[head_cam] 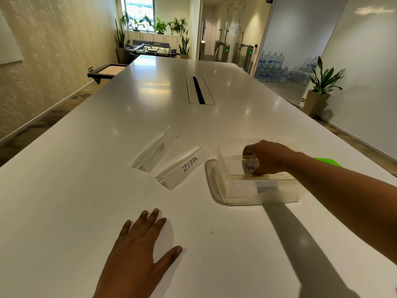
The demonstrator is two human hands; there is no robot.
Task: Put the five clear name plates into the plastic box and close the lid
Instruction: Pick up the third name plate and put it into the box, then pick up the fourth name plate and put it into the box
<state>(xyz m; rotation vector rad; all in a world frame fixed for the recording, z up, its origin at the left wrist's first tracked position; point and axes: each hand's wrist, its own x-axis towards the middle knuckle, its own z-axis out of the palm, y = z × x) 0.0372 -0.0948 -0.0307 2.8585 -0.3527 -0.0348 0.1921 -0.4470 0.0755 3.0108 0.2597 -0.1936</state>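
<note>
A clear plastic box [221,155] stands on the white table at the right. My right hand [268,157] reaches into it from the right and grips a clear name plate marked PENGUIN [249,167]. Another plate [266,188] lies lower in the box, its writing blurred. Two clear name plates lie on the table left of the box: TIGER [156,148] farther off and ZEBRA [184,166] nearer. My left hand [139,248] rests flat on the table near me, fingers spread, holding nothing. A green lid edge [327,161] shows behind my right forearm.
The white table [86,190] stretches far ahead, with a cable slot [198,90] in its middle. Potted plants, water bottles and a football table stand at the room's far end and right side.
</note>
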